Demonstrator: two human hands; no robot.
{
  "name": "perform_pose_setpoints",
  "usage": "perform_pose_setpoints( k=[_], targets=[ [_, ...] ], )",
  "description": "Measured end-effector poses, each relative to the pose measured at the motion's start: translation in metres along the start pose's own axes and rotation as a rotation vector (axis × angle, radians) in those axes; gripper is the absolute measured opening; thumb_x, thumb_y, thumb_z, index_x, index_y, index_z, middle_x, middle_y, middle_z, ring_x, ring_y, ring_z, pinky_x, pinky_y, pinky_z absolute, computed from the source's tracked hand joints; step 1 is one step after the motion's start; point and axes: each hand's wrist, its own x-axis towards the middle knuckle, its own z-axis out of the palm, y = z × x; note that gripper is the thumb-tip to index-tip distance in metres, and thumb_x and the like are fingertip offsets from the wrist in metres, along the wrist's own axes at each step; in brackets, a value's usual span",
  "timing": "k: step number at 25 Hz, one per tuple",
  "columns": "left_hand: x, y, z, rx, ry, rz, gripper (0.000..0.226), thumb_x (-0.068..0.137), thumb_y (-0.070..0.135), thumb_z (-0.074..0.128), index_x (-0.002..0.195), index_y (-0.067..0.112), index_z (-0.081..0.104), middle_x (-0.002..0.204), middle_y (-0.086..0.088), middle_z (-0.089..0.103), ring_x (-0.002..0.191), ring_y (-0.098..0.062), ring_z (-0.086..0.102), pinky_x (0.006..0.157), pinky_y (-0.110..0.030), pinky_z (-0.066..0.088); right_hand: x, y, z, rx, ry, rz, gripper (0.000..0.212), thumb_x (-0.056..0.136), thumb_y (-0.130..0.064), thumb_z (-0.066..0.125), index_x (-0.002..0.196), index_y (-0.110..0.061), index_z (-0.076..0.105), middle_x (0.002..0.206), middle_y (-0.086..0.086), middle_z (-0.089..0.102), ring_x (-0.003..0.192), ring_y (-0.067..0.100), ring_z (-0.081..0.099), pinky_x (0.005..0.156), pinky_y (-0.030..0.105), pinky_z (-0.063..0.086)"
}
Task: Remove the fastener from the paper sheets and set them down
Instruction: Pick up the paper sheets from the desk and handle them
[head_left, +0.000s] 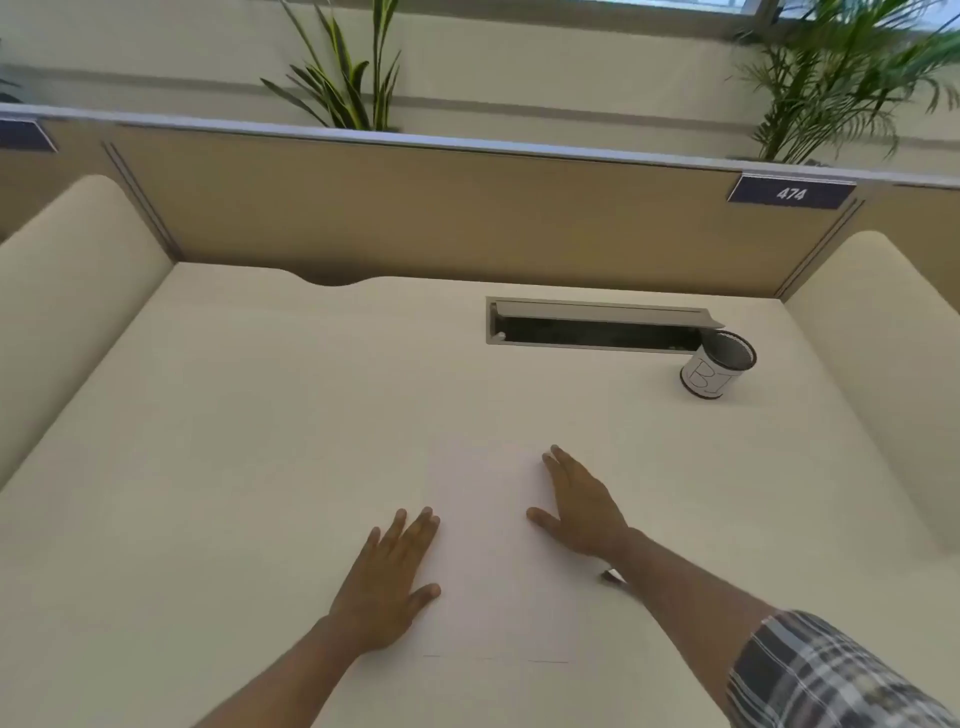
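Note:
White paper sheets (488, 551) lie flat on the cream desk (234, 441), faint against it. My left hand (387, 582) rests flat on the sheets' left edge, fingers spread. My right hand (582, 506) lies flat on their right side, fingers apart. A small dark and silvery object, perhaps the fastener (612, 576), peeks out on the desk just under my right wrist, mostly hidden by the forearm.
A mesh pen cup (717, 371) with a white label stands at the back right, beside an open cable hatch (597, 327). A tan partition (467, 218) closes the back, with cream side panels left and right.

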Motion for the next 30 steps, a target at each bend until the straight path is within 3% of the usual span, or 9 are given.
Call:
perform_pose_setpoints(
  k=[4,10,15,17,20,23,26,28,30],
  targets=[
    [-0.001,-0.002,0.008,0.129,-0.001,-0.01,0.075,0.099,0.064,0.022,0.161,0.024,0.013,0.169,0.009,0.004,0.154,-0.018,0.003,0.119,-0.035,-0.005,0.023,-0.001,-0.019,-0.033,-0.008,0.086,0.094,0.095,-0.068,0.047,0.166,-0.02,0.006,0.176,-0.004,0.004,0.158,0.025,0.018,0.118,0.049,0.034],
    [-0.001,-0.003,0.01,0.096,0.015,0.017,0.076,0.099,0.064,0.022,0.161,0.027,0.0,0.169,0.012,-0.008,0.152,-0.012,-0.018,0.119,-0.038,-0.008,0.021,-0.014,-0.007,-0.031,0.026,0.13,0.103,0.084,-0.082,0.032,0.165,-0.021,0.015,0.169,-0.002,0.029,0.153,0.026,0.028,0.113,0.047,0.04],
    [-0.001,-0.005,0.011,0.085,0.001,0.018,0.075,0.099,0.064,0.024,0.161,0.026,0.006,0.17,0.009,0.002,0.153,-0.014,-0.015,0.118,-0.039,-0.006,0.006,-0.03,-0.001,0.897,0.18,0.318,0.096,0.083,-0.032,0.084,0.16,-0.022,0.028,0.139,-0.001,0.057,0.128,0.024,0.058,0.104,0.037,0.047],
    [-0.001,-0.004,0.008,0.057,0.001,0.016,0.076,0.098,0.066,0.019,0.161,0.026,0.005,0.17,0.009,0.0,0.153,-0.014,-0.016,0.119,-0.038,-0.008,-0.002,-0.035,0.004,1.194,0.218,0.474,0.091,0.072,-0.019,0.091,0.149,-0.019,0.043,0.134,0.003,0.063,0.118,0.026,0.066,0.103,0.045,0.055],
    [-0.002,0.002,-0.001,-0.002,-0.017,0.005,0.073,0.1,0.062,0.02,0.159,0.031,-0.009,0.164,0.017,-0.021,0.152,-0.013,-0.024,0.122,-0.04,-0.013,-0.009,-0.039,0.007,1.233,0.229,0.49,0.038,0.073,-0.011,0.084,0.108,-0.014,0.072,0.108,0.01,0.079,0.094,0.032,0.076,0.089,0.057,0.062],
    [0.004,0.018,-0.016,-0.328,0.05,-0.07,0.078,0.102,0.045,0.041,0.159,0.031,-0.01,0.165,0.015,-0.019,0.155,-0.015,-0.016,0.126,-0.044,-0.004,-0.02,-0.048,-0.004,1.264,0.263,0.465,0.018,0.082,-0.004,0.077,0.098,-0.012,0.075,0.1,0.01,0.08,0.091,0.035,0.077,0.086,0.056,0.063],
    [0.023,0.035,-0.05,-0.933,0.249,-0.326,0.089,0.098,0.036,0.06,0.161,0.022,-0.002,0.166,0.002,0.01,0.154,-0.017,0.013,0.123,-0.038,0.018,-0.036,-0.056,-0.017,1.376,0.275,0.363,0.023,0.086,-0.002,0.077,0.108,-0.01,0.074,0.103,0.01,0.081,0.095,0.035,0.078,0.083,0.049,0.065],
    [0.035,0.041,-0.077,-1.289,0.24,-0.439,0.078,0.097,0.033,0.063,0.158,0.023,0.016,0.152,0.001,0.04,0.134,-0.018,0.047,0.107,-0.036,0.04,-0.047,-0.058,-0.026,1.413,0.277,0.282,0.026,0.087,-0.004,0.078,0.112,-0.01,0.075,0.104,0.008,0.082,0.096,0.033,0.079,0.083,0.047,0.065],
    [0.041,0.042,-0.095,-1.388,0.263,-0.415,0.047,0.095,0.028,0.066,0.138,0.023,0.047,0.136,-0.002,0.063,0.109,-0.017,0.068,0.088,-0.033,0.052,-0.057,-0.06,-0.035,1.41,0.33,0.228,0.025,0.088,-0.006,0.079,0.112,-0.009,0.075,0.105,0.009,0.082,0.094,0.032,0.079,0.083,0.047,0.065]
  ],
)
